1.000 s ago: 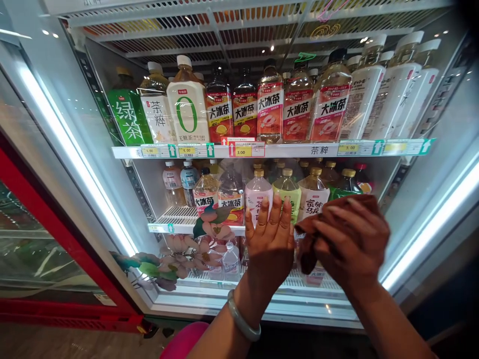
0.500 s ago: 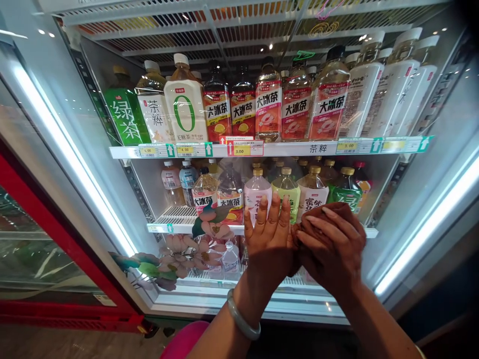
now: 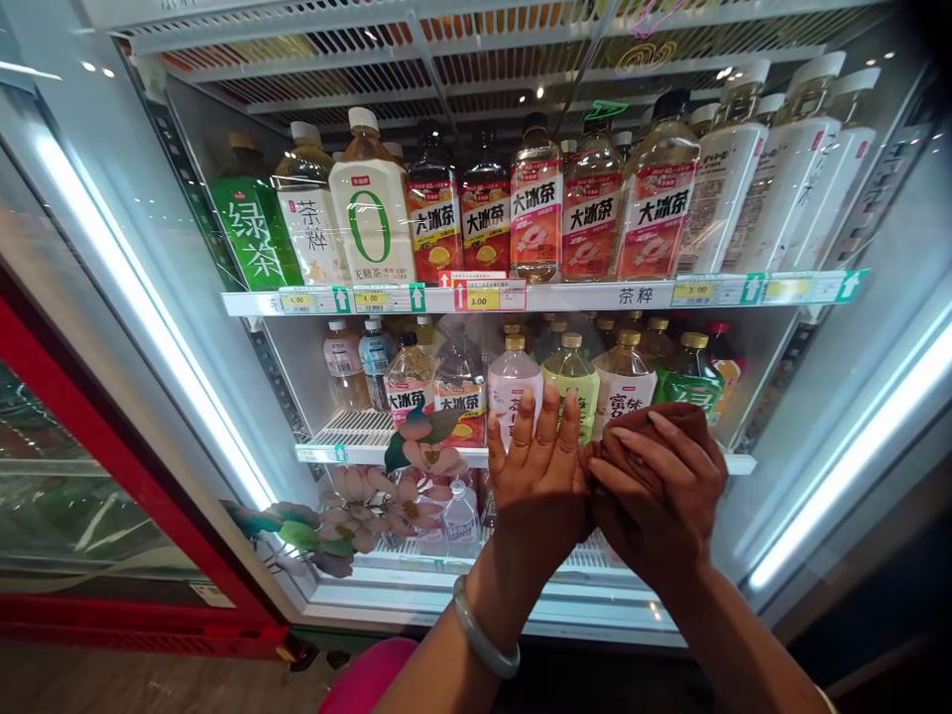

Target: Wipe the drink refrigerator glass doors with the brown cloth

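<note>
My left hand (image 3: 536, 486), with a pale bangle (image 3: 483, 630) on its wrist, is raised with the fingers spread and upright, palm toward the glass. Whether it touches the pane I cannot tell. Close beside it on the right, my right hand (image 3: 669, 486) is closed round a bunched brown cloth (image 3: 632, 451). Behind both hands, through the glass, stand a pink-labelled bottle (image 3: 513, 377), a yellow-green bottle (image 3: 571, 369) and a green bottle (image 3: 691, 377) on the middle shelf. My hands hide parts of the lower shelves.
The upper shelf edge (image 3: 572, 297) carries price tags and a row of tea bottles. A flower decal (image 3: 364, 506) is on the lower left of the glass. Bright light strips (image 3: 149, 317) run down both sides. A red-framed cooler (image 3: 141, 466) stands at the left.
The shelves have shifted very slightly to the right in view. Both hands keep nearly the same pose, and the cloth stays in my right hand.
</note>
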`<state>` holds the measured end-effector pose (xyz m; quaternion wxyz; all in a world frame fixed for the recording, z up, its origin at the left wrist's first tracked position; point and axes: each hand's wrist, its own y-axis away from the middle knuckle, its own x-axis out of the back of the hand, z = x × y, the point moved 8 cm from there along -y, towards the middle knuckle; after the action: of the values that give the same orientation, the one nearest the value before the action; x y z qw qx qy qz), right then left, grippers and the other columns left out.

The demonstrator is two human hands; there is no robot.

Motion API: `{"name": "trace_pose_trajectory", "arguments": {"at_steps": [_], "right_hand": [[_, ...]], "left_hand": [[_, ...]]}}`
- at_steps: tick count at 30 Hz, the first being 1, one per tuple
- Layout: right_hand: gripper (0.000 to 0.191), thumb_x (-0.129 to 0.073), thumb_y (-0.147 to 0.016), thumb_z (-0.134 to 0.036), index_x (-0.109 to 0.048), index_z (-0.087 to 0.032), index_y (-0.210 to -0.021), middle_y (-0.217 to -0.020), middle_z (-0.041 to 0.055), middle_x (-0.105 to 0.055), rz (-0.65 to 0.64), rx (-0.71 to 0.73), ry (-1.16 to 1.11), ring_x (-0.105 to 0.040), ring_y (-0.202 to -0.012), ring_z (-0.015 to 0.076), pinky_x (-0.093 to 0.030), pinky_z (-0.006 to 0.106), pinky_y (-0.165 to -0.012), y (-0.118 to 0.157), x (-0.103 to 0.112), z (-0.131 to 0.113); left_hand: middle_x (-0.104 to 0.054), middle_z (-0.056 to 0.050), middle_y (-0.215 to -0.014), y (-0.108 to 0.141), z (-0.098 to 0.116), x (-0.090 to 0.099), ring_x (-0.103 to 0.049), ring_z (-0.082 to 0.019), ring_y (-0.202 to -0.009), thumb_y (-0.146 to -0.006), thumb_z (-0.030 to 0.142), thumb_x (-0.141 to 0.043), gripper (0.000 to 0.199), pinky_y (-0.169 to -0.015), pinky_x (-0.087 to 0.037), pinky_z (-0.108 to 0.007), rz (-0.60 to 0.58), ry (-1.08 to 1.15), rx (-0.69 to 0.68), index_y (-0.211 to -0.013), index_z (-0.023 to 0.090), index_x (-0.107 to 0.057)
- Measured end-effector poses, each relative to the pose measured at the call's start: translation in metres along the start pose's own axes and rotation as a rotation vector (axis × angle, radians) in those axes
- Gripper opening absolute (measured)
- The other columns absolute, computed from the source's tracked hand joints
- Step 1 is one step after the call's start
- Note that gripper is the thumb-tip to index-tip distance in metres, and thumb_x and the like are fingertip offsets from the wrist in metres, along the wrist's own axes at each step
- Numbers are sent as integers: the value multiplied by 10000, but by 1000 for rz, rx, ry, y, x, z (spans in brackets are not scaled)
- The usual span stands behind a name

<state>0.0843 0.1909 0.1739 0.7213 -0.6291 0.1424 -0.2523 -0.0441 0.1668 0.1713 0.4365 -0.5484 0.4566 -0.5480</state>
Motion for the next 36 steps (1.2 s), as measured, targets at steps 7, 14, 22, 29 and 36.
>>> {"name": "trace_pose_trajectory", "arguments": {"at_steps": [7,14,22,29,36], "right_hand": [[363,-750,-835,-173,-764,-242,-1191,-1384,104,-613,246,-221,81,-577,-1349,375,-427,664,-1199,-26,37,55],[270,-749,-823,-194,-763,-247,-1087,-1341,83,-633,201,-192,82,-534,-1413,395,-423,646,-1200,-29,14,23],[344,-781,-798,-188,-753,-284,-1127,-1306,64,-656,148,-59,48,-570,-1388,375,-463,642,-1164,-37,15,21],[307,-695,-870,-198,-743,-283,-1161,-1371,79,-597,215,-251,104,-548,-1383,368,-409,644,-1215,-32,23,36],[169,-657,-895,-290,-704,-316,-1055,-1282,11,-628,75,-12,57,-536,-1384,292,-438,591,-1199,-29,3,3]], "left_hand": [[-390,-85,-1674,2,-1,-2,-179,-223,-1644,-1030,229,-475,670,-1372,-47,-504,-43,-4,13,-1670,182,-283],[-418,-94,-1661,2,-2,-2,-209,-228,-1638,-1055,283,-474,656,-1371,-36,-503,-62,-27,2,-1674,192,-277],[-366,-118,-1689,3,-1,-3,-174,-264,-1646,-1045,343,-503,696,-1365,-49,-539,-89,-35,-11,-1680,188,-263],[-268,-51,-1738,3,-5,-4,-80,-231,-1659,-1028,267,-467,688,-1367,-8,-510,-129,-24,-34,-1683,213,-262],[-302,-108,-1719,0,-5,-5,-141,-251,-1652,-1049,272,-476,654,-1340,83,-562,-75,93,-23,-1676,229,-294]]}}
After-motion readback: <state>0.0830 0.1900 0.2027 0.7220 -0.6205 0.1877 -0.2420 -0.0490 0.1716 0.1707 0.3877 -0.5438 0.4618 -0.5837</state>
